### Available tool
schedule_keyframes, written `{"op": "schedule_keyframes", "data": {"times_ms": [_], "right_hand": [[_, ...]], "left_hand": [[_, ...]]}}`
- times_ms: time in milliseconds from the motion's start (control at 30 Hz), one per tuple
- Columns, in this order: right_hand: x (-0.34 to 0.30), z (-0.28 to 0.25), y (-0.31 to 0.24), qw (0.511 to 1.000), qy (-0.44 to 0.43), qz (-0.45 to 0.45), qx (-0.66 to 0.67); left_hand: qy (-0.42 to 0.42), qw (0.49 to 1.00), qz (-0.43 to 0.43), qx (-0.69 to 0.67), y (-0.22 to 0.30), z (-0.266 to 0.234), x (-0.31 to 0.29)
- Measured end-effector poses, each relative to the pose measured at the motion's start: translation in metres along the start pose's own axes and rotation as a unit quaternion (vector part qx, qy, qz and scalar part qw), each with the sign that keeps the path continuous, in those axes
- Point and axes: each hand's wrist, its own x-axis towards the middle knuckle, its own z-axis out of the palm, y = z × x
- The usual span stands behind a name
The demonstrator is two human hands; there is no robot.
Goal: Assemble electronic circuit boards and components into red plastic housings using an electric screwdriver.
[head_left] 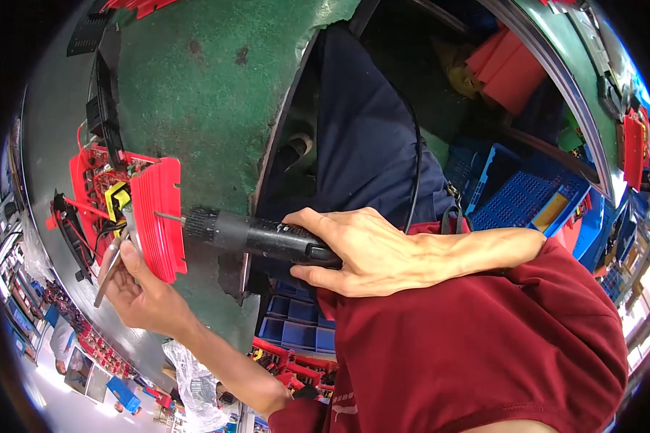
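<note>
In my right hand is a black electric screwdriver, held level with its bit pointing left. The bit meets the outer face of a red finned metal housing on the green bench. My left hand pinches a thin grey metal piece beside the housing's open inner side; its exact kind I cannot make out. Inside the housing stands a circuit board crowded with parts, a yellow-wrapped transformer and red and black wires among them. My fingertips hide part of the housing's lower inside.
A black panel stands next to the board. Clear plastic bagging lies by my left forearm. Blue crates are at right, and red housings sit below the bench edge. A black cable hangs across my lap.
</note>
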Motion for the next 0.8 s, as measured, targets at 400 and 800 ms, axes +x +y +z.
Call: {"op": "schedule_keyframes", "data": {"times_ms": [400,800], "right_hand": [[-0.018,-0.028,-0.002,0.949,-0.144,0.183,0.214],[-0.013,-0.063,-0.044,0.871,-0.212,0.362,0.258]], "left_hand": [[-0.061,0.996,0.053,0.027,0.012,-0.007,-0.031],[-0.127,0.985,0.017,-0.116,0.019,-0.015,-0.017]]}}
